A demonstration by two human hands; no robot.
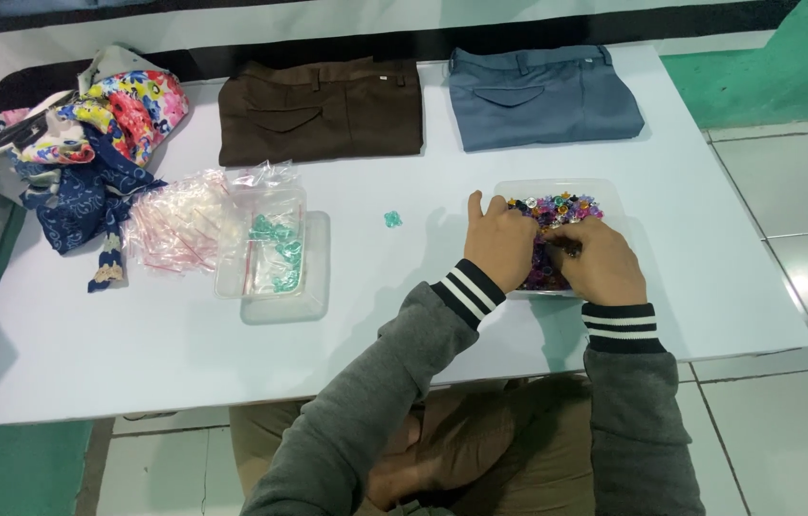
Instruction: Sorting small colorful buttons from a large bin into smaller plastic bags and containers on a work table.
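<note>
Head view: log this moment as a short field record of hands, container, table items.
left hand: in the clear tray, on the coloured beads
right hand: in the same tray, fingers curled; whether it grips anything cannot be told
loose teal piece: on the white table, left of the tray
clear box: holds teal pieces, small plastic bags beside it
far edge: brown trousers, blue trousers, both folded

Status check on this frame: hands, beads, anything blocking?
Left hand and right hand both in bead tray, picking through mixed beads. Grip unclear. One teal bead loose on table. Nothing blocking.
</note>
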